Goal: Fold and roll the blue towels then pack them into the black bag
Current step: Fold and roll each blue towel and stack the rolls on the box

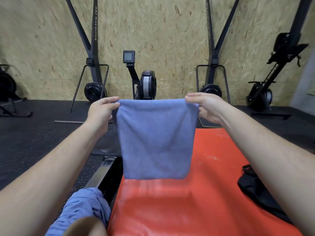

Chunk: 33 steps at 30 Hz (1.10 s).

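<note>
While both hands hold it up by the top corners, the towel point(155, 138) hangs flat in the air in front of the person. The left hand point(104, 108) pinches the top left corner between thumb and fingers. The right hand point(202, 108) pinches the top right corner in the same way, so both hands are closed on the cloth. The top edge is pulled straight between them. The towel is blue and makes a tall rectangle, a little narrower at the bottom. It hangs over the far part of the red mat point(196, 210) and partly over the black floor point(34, 142). I cannot tell if its lower edge touches the mat.

More blue towels lie in a loose pile point(81, 208) at the lower left, just beside the left edge of the mat. The black bag point(255, 191) lies limp on the right side of the mat, and the right forearm hides a part of it.

Behind the towel a rower point(147, 84) stands in the middle, with its monitor point(129, 56) raised on an arm. Its rail point(102, 171) runs toward the person, along the left side of the mat. A left ski machine point(92, 48) and a right ski machine point(212, 48) stand against the chipboard wall point(153, 23), one on each side of the rower.
</note>
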### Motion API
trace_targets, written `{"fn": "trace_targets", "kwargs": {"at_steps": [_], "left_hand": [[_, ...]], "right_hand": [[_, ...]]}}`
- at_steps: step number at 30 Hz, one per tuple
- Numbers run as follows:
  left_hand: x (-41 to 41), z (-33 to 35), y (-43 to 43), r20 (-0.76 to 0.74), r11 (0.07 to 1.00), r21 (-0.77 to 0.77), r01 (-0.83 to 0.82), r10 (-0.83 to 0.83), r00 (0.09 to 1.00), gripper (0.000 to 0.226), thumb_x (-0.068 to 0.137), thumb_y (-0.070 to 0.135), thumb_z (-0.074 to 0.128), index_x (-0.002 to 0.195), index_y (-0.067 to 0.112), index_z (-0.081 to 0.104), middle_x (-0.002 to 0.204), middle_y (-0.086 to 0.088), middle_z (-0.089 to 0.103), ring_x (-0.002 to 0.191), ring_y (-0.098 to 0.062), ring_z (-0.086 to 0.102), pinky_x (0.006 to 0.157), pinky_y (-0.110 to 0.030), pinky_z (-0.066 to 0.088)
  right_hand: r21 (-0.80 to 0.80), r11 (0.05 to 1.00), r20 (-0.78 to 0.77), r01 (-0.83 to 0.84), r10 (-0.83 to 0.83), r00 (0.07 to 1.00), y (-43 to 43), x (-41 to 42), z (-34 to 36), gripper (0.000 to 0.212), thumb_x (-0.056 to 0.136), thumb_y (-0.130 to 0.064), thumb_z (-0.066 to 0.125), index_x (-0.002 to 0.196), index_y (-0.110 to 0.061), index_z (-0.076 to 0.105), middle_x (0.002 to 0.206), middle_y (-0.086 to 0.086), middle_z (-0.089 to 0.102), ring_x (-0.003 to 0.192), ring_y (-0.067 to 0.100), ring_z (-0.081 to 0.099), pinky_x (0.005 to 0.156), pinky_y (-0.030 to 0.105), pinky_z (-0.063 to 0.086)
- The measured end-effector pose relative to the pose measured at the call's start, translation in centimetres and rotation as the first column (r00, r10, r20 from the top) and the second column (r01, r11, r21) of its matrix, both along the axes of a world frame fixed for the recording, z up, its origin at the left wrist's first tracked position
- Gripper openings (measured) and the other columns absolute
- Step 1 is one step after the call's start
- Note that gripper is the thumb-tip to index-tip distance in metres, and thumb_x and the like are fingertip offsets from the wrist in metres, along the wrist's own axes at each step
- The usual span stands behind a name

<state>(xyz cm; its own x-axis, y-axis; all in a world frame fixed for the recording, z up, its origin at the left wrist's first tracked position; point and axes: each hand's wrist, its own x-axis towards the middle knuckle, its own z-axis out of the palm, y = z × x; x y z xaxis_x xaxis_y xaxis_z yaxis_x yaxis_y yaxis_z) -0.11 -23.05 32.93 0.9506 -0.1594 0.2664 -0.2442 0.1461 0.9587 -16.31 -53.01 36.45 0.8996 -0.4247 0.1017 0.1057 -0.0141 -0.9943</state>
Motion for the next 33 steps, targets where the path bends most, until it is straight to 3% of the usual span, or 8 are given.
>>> {"fn": "trace_targets", "kwargs": {"at_steps": [2,6,11,14,18,23,28,33], "left_hand": [[-0.4,0.3,0.4,0.015,1.0,0.021,0.02,-0.02,1.0,0.025,0.084,0.006,0.073,0.102,0.024,0.075,0.114,-0.004,0.072,0.094,-0.015,0.065,0.072,-0.028,0.048],[-1.0,0.7,0.5,0.12,0.981,0.193,-0.005,-0.019,0.993,0.035,0.083,0.005,0.076,0.114,0.019,0.072,0.104,0.001,0.067,0.087,-0.005,0.062,0.065,-0.017,0.048],[0.2,0.1,-0.8,0.322,0.858,0.462,-0.226,0.075,0.944,0.009,0.086,0.017,0.075,0.095,0.016,0.073,0.087,0.0,0.07,0.072,-0.009,0.059,0.059,-0.022,0.042],[1.6,-0.3,-2.0,0.331,0.822,0.516,-0.241,0.069,0.941,0.007,0.087,0.02,0.074,0.086,0.014,0.07,0.082,-0.004,0.071,0.069,-0.016,0.059,0.059,-0.028,0.046],[3.4,0.1,-3.6,0.344,0.804,0.529,-0.271,0.088,0.935,0.01,0.087,0.023,0.072,0.082,0.015,0.067,0.085,-0.005,0.071,0.077,-0.023,0.065,0.07,-0.038,0.055],[3.1,0.2,-4.9,0.277,0.916,0.378,-0.131,0.023,0.96,0.009,0.093,0.01,0.067,0.094,0.001,0.064,0.082,-0.011,0.069,0.054,-0.004,0.061,0.045,-0.016,0.046],[2.7,-4.3,-4.1,0.226,0.909,0.41,-0.073,-0.023,0.974,0.007,0.094,0.015,0.068,0.091,0.009,0.066,0.077,-0.006,0.068,0.057,-0.001,0.062,0.046,-0.021,0.048],[1.6,-12.4,-2.4,0.178,0.841,0.535,-0.081,-0.018,0.984,0.008,0.092,0.02,0.069,0.086,0.016,0.069,0.078,0.002,0.068,0.07,-0.01,0.058,0.07,-0.031,0.049]], "right_hand": [[-0.036,0.999,-0.023,-0.024,0.024,0.999,-0.4,-0.8,-0.1,0.031,0.082,0.002,0.074,0.109,-0.011,0.07,0.114,0.013,0.07,0.106,0.024,0.069,0.097,0.039,0.054],[-0.146,0.989,-0.04,-0.004,-0.002,0.999,-1.2,-1.7,-0.5,0.036,0.077,0.003,0.076,0.109,-0.014,0.074,0.116,0.01,0.071,0.109,0.021,0.068,0.1,0.038,0.053],[-0.553,0.816,-0.053,0.17,-0.237,0.97,-2.1,-0.7,-2.3,0.016,0.08,-0.014,0.076,0.092,-0.025,0.077,0.094,-0.001,0.074,0.088,0.017,0.07,0.082,0.033,0.058],[-0.677,0.706,-0.037,0.211,-0.318,0.947,-3.0,0.9,-3.2,0.01,0.087,-0.02,0.068,0.083,-0.029,0.072,0.087,-0.004,0.069,0.078,0.015,0.062,0.064,0.026,0.047],[-0.729,0.626,0.027,0.278,-0.379,0.925,-4.4,3.0,-3.2,0.009,0.088,-0.028,0.067,0.081,-0.033,0.068,0.106,0.002,0.063,0.08,0.016,0.066,0.065,0.027,0.045],[-0.574,0.756,0.087,0.315,-0.326,0.941,-4.7,3.3,-3.9,0.011,0.093,-0.011,0.061,0.089,-0.019,0.067,0.092,0.001,0.07,0.067,0.019,0.072,0.051,0.026,0.048],[-0.638,0.726,0.039,0.257,-0.302,0.952,-5.1,1.8,-8.6,0.011,0.088,-0.017,0.06,0.091,-0.025,0.067,0.087,-0.006,0.073,0.085,0.017,0.07,0.075,0.038,0.058],[-0.663,0.736,-0.078,0.134,-0.246,0.966,-3.6,-0.5,-15.7,0.01,0.096,-0.013,0.056,0.09,-0.019,0.061,0.078,-0.001,0.068,0.065,0.014,0.069,0.057,0.025,0.044]]}}
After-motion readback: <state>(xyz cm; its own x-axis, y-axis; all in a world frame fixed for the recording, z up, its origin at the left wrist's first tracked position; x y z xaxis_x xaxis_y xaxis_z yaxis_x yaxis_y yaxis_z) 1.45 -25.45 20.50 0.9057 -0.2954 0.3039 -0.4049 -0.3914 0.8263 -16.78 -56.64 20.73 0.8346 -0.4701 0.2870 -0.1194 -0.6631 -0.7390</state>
